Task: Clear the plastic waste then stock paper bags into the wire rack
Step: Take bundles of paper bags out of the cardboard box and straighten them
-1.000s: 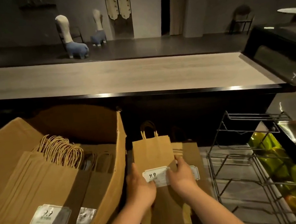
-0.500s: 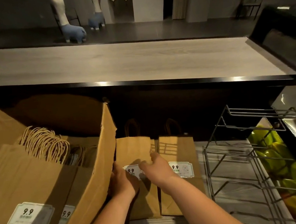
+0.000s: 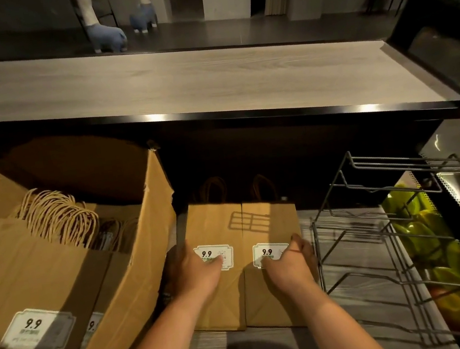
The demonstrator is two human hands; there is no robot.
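Two stacks of flat brown paper bags lie side by side on the lower counter, each with a white 9.9 label. My left hand grips the outer left edge of the left stack. My right hand grips the outer right edge of the right stack. The empty black wire rack stands just right of the bags. No plastic waste is visible.
A large open cardboard box with several more handled paper bags fills the left side. A wooden counter top runs across above. Green produce sits in a case right of the rack.
One stack held upright in both hands was laid down beside a second stack. My hands then spread apart to the outer edges of the two stacks. The view tilted downward.
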